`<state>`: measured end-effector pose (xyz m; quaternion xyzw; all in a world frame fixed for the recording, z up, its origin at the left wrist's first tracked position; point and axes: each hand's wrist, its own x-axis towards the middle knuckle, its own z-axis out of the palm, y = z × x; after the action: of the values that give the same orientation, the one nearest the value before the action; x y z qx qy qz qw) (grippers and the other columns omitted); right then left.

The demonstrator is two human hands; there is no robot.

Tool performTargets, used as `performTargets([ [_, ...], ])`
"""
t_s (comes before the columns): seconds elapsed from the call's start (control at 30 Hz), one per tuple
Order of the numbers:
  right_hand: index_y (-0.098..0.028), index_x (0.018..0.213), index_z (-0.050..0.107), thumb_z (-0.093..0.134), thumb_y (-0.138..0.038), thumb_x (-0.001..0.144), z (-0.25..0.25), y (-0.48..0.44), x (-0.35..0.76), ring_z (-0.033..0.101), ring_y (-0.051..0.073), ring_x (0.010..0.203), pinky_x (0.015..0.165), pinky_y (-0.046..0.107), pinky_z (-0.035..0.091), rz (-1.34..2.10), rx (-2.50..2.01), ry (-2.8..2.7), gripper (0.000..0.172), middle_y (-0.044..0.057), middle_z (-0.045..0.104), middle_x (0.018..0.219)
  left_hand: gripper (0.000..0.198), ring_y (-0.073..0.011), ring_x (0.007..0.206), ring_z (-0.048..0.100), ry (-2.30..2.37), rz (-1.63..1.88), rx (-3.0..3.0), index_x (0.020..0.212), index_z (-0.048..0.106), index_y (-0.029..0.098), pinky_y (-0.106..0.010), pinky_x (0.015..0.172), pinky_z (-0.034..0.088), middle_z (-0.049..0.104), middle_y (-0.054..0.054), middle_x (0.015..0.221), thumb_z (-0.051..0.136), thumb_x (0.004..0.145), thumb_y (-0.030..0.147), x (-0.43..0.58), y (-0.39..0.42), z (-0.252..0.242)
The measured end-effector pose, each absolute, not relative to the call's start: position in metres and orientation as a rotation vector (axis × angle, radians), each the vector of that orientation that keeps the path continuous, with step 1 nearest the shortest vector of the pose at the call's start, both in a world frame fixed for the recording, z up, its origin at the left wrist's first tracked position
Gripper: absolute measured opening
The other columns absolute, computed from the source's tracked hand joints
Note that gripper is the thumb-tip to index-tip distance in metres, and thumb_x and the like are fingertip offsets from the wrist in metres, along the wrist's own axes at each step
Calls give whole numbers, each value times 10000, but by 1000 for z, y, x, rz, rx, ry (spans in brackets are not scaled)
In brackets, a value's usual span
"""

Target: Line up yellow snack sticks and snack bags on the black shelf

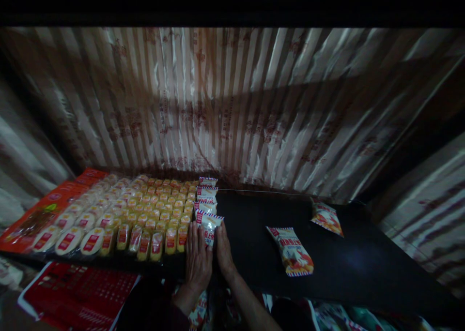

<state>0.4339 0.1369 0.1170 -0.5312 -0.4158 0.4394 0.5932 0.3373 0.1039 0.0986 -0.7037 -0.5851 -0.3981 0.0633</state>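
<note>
A row of white snack packets with blue-and-red striped edges runs toward the back of the black shelf. The front packet (208,221) stands between my hands. My left hand (198,256) lies along its left side, fingers straight and close together, beside small yellow wrapped cakes (156,215). Against the packet's right side presses my right hand (223,251), its fingers also straight and partly hidden. Together the two hands grip the packet from both sides. To the right, a similar packet (291,251) lies flat, and another packet (327,218) lies farther back.
Round white wrapped cakes (70,240) and orange packets (39,215) fill the left of the black shelf (250,234). Creased plastic-like sheeting (232,108) hangs behind. A red printed sheet (76,294) is below the front edge, and more packages (334,316) show at lower right.
</note>
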Motion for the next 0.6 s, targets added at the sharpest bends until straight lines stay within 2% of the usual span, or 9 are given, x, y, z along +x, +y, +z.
performTargets([
  [0.13, -190, 1418, 360, 435, -700, 785, 121, 154, 443, 360, 235, 1351, 1130, 392, 253, 1130, -1192, -853, 816, 72, 408, 1452, 645, -273, 1424, 144, -1662, -1132, -2145, 1482, 113, 187, -449, 1091, 286, 103, -115, 1566, 393, 900, 195, 337, 101, 107],
  [0.23, -188, 1394, 406, 434, -730, 758, 128, 168, 447, 338, 239, 1363, 1129, 393, 252, 1203, -1156, -761, 836, 64, 392, 1459, 652, -299, 1422, 142, -1629, -1074, -2165, 1477, 153, 198, -469, 1078, 293, 63, -121, 1569, 428, 886, 212, 338, 102, 113],
  [0.3, -199, 1368, 448, 434, -742, 749, 132, 174, 447, 368, 250, 1345, 1110, 400, 291, 1266, -1103, -722, 824, 59, 442, 1427, 646, -305, 1422, 139, -1642, -1050, -2154, 1473, 176, 208, -472, 1066, 306, 55, -122, 1569, 436, 882, 210, 339, 102, 115],
  [0.43, -229, 1333, 494, 424, -740, 762, 134, 178, 442, 455, 263, 1283, 1070, 411, 353, 1357, -985, -696, 769, 43, 528, 1361, 642, -273, 1421, 159, -1705, -1026, -2126, 1472, 175, 190, -434, 1062, 321, 136, -129, 1558, 443, 889, 215, 341, 103, 110],
  [0.6, -255, 1346, 472, 429, -711, 785, 123, 179, 438, 458, 241, 1275, 1058, 397, 362, 1254, -999, -773, 724, 31, 544, 1349, 636, -255, 1416, 185, -1755, -1077, -2084, 1470, 173, 167, -415, 1052, 336, 227, -145, 1532, 448, 900, 238, 341, 102, 104],
])
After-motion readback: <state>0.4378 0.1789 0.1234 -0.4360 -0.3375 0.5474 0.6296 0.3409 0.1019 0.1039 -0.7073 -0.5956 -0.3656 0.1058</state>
